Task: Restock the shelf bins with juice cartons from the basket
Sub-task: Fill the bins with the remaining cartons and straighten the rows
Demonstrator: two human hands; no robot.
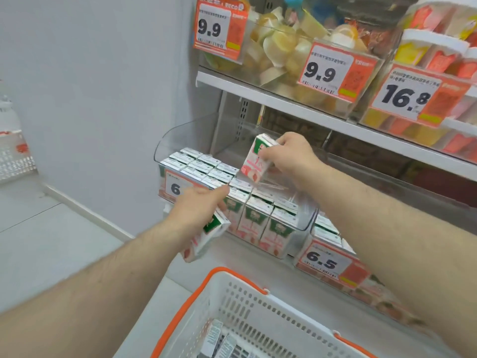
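Fingers of the right hand (289,153) clamp a tilted juice carton (256,161) at frame centre, its long axis slanting down-left over the clear bin (307,218) — nearer the gap. Left hand (198,205) grips a second carton (204,236) below, above the basket (191,303).

I see orange price tags reading 9.9 (326,69) and 16.8 (410,97). Behind them sit clear tubs of jelly cups (280,45). A pale wall (103,86) stands at left.

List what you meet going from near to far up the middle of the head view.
Basket → carton in left hand → bin of cartons → carton in right hand → upper shelf → 9.9 price tag
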